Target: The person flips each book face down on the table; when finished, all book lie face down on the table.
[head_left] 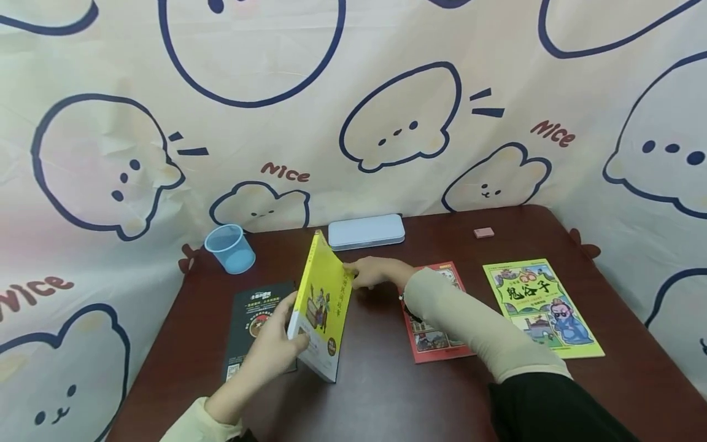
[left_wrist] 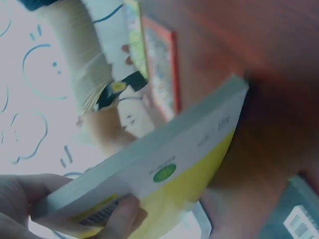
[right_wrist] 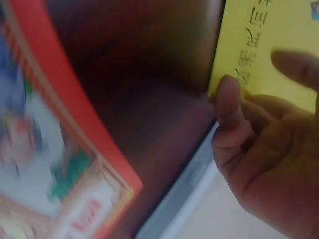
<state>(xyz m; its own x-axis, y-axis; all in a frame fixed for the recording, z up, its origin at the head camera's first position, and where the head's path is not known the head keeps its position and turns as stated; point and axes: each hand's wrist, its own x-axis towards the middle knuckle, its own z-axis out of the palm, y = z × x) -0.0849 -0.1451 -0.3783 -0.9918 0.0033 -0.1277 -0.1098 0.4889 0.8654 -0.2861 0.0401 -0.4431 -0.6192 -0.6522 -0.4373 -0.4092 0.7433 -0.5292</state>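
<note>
In the head view, a yellow-and-white book [head_left: 320, 307] stands tilted above the table, its illustrated cover turned right. My left hand [head_left: 278, 341] grips it by the near-left edge; the left wrist view shows the thumb [left_wrist: 122, 216] across the barcode on its back cover. At the book's far upper edge is my right hand [head_left: 378, 272], index finger reaching to the yellow cover. The right wrist view has bent fingers [right_wrist: 229, 99] by the cover's corner; whether they pinch it is unclear. Under my left hand lies a dark book [head_left: 245, 325], partly hidden.
A red comic-style book [head_left: 436, 341] lies beneath my right forearm, with a yellow-green book [head_left: 544, 307] farther right. Along the back are a light-blue cup [head_left: 231, 248], a pale blue flat case [head_left: 366, 232] and a pink eraser-like block [head_left: 483, 232]. A cartoon-printed curtain [head_left: 397, 37] encloses the table.
</note>
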